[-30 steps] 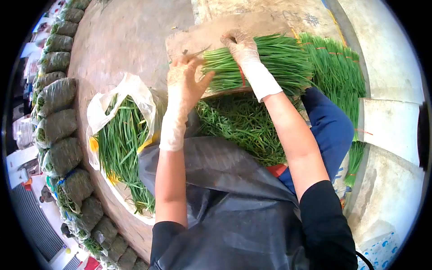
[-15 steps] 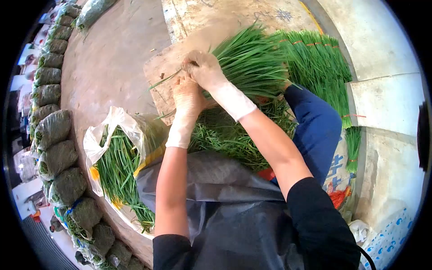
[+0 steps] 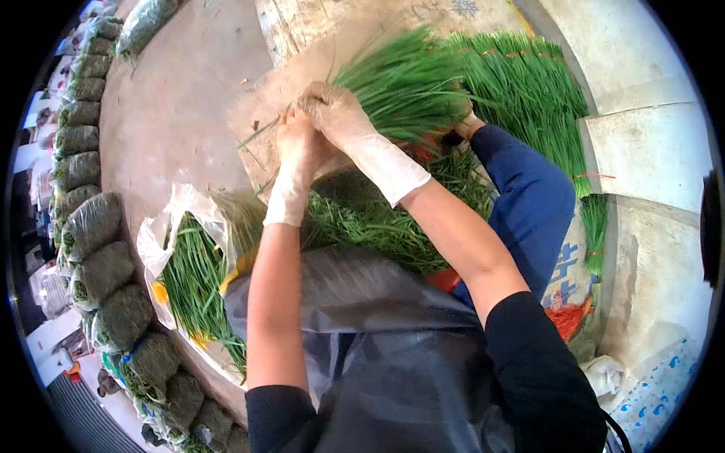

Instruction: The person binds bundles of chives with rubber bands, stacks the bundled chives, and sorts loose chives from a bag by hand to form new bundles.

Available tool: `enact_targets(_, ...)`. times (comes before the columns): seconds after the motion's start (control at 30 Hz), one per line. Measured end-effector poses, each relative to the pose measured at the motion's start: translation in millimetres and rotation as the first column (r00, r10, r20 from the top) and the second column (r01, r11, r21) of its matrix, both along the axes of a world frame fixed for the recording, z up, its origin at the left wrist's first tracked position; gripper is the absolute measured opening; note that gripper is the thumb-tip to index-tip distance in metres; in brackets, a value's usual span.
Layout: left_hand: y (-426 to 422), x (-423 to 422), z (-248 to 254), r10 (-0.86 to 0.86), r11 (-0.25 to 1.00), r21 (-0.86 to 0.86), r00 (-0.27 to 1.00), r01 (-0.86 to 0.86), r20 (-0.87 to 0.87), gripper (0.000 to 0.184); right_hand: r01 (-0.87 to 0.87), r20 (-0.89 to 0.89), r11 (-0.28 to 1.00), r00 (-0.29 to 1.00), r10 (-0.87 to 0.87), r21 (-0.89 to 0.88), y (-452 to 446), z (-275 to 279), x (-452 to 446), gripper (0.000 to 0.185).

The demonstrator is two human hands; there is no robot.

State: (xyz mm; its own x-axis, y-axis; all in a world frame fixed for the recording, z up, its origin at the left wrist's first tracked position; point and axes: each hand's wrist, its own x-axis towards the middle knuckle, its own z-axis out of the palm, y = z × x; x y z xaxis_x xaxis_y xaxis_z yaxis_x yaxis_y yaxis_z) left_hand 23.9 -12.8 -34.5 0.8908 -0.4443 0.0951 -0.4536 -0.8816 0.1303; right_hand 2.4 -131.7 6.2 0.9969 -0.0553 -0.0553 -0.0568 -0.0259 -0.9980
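Bunch of garlic chives, seen from above. The long, narrow, deep-green leaves are lying close together in a thick, unwrapped-looking mass, with its blades running roughly side by side. The bunch is resting along the far part of the surface, just beyond the right hand; its left end is narrowing toward that hand, while its right end is broadening into a loose fan. Outer blades are separating along the margin, and the upper left edge is appearing blurred. Slender stray blades are lying apart, to the left of the bunch.
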Motion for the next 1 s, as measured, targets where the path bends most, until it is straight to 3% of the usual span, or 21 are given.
enact_targets(0.07, -4, -3, 2, 0.013, 1.0, -0.012, 1.0, -0.013, 0.0, 0.059, 0.164, 0.091, 0.961, 0.985, -0.147, -0.224, 3, 5, -13, 0.017)
enact_targets(0.1, -6, 2, 4, 0.015, 1.0, -0.023, 1.0, -0.014, 0.02, 0.055, 0.155, 0.087, 0.963, 0.986, -0.139, -0.222, 6, 5, -31, 0.017)
enact_targets(0.13, -3, 13, 10, 0.08, 0.988, -0.118, 0.982, -0.101, -0.169, 0.058, 0.134, 0.07, 0.981, 0.99, -0.125, -0.137, 9, 2, -54, 0.015)
enact_targets(0.17, -4, 16, 20, 0.062, 0.989, -0.113, 0.967, -0.092, -0.249, 0.062, 0.12, 0.053, 0.991, 0.992, -0.117, -0.055, 7, -5, -71, 0.014)
enact_targets(0.23, -13, 12, 24, 0.069, 0.996, 0.063, 0.986, -0.06, -0.153, 0.065, 0.098, 0.063, 0.995, 0.993, -0.096, -0.031, -7, -46, -92, 0.01)
enact_targets(0.27, -13, 10, 27, 0.098, 0.994, 0.064, 0.978, -0.088, -0.184, 0.073, 0.113, 0.156, 0.99, 0.98, -0.126, 0.09, -3, -34, -96, 0.007)
enact_targets(0.37, -17, 14, 32, 0.096, 0.995, 0.036, 0.957, -0.09, -0.272, 0.081, 0.144, 0.262, 0.986, 0.952, -0.161, 0.085, 4, -30, -89, 0.009)
enact_targets(0.43, -15, 9, 23, 0.071, 0.994, 0.091, 0.977, -0.054, -0.199, 0.081, 0.134, 0.171, 0.981, 0.979, -0.11, -0.14, -4, -78, -111, 0.01)
enact_targets(0.5, -10, 5, 13, 0.061, 0.995, 0.083, 0.985, -0.048, -0.163, 0.084, 0.109, 0.203, 0.994, 0.974, -0.105, -0.012, -6, -108, -109, 0.011)
enact_targets(0.53, -12, 8, 17, 0.072, 0.995, 0.088, 0.97, -0.052, -0.232, 0.085, 0.019, -0.091, 0.973, 0.996, 0.002, 0.232, -10, -101, -110, 0.013)
enact_targets(0.57, -14, 17, 22, 0.08, 0.994, 0.089, 0.957, -0.057, -0.279, 0.085, -0.011, -0.318, 0.882, 0.931, 0.181, 0.472, -19, -94, -103, 0.016)
enact_targets(0.63, -13, 24, 30, 0.088, 0.995, 0.075, 0.943, -0.067, -0.32, 0.083, 0.217, -0.371, 0.818, 0.929, -0.004, 0.533, -25, -95, -109, 0.026)
enact_targets(0.67, -17, 24, 40, 0.107, 0.993, 0.084, 0.928, -0.082, -0.357, 0.084, 0.288, -0.431, 0.842, 0.899, -0.074, 0.457, -31, -95, -119, 0.045)
enact_targets(0.7, -22, 17, 46, 0.125, 0.991, 0.093, 0.905, -0.096, -0.406, 0.084, 0.288, -0.421, 0.839, 0.904, -0.079, 0.461, -32, -99, -118, 0.045)
enact_targets(0.77, -40, -16, 80, 0.135, 0.973, -0.027, 0.658, -0.231, -0.741, 0.085, 0.203, -0.375, 0.905, 0.925, -0.053, 0.373, -38, -96, -116, 0.063)
enact_targets(0.8, -32, -30, 36, 0.168, 0.947, -0.118, 0.773, -0.299, -0.612, 0.085, 0.252, -0.278, 0.925, 0.945, -0.172, 0.285, -32, -92, -107, 0.075)
enact_targets(0.83, -26, -47, 16, 0.025, 0.951, -0.25, 0.853, -0.181, -0.522, 0.089, 0.332, -0.312, 0.928, 0.911, -0.269, 0.169, -24, -90, -99, 0.085)
enact_targets(0.9, -14, -89, 10, -0.002, 0.943, -0.322, 0.967, -0.082, -0.253, 0.084, 0.233, -0.266, 0.882, 0.955, -0.129, 0.409, -33, -82, -100, 0.093)
enact_targets(0.93, -7, -95, 29, -0.002, 0.944, -0.323, 0.973, -0.075, -0.23, 0.084, 0.222, -0.243, 0.882, 0.962, -0.128, 0.416, -37, -75, -104, 0.093)
enact_targets(0.97, 2, -98, 56, -0.032, 0.831, -0.48, 0.837, -0.281, -0.546, 0.082, 0.169, -0.248, 0.882, 0.967, -0.062, 0.439, -39, -66, -110, 0.095)
enact_targets(1.0, 11, -106, 74, -0.149, 0.67, -0.529, 0.603, -0.521, -0.783, 0.081, 0.112, -0.263, 0.883, 0.965, 0.013, 0.457, -36, -58, -121, 0.096)
